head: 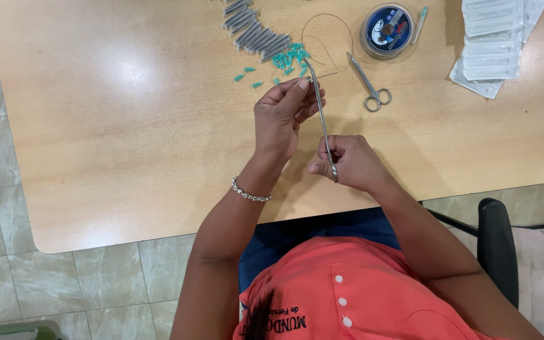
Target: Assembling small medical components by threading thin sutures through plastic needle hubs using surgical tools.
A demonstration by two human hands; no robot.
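My right hand [347, 162] grips the ring handles of a long slim metal clamp [320, 113] that points away from me over the wooden table [127, 126]. My left hand [283, 116] pinches its fingertips together at the clamp's far end, near a thin dark thread [326, 38] that loops across the table. Whether the fingers hold the thread itself is too fine to tell. A silver bracelet sits on my left wrist.
Small teal caps [288, 60] and a row of grey tubes [256, 33] lie beyond my hands. Small scissors [369, 84], a round thread spool [386, 29] and stacked white packets [491, 39] sit at the far right. A black chair arm [496, 245] is at my right.
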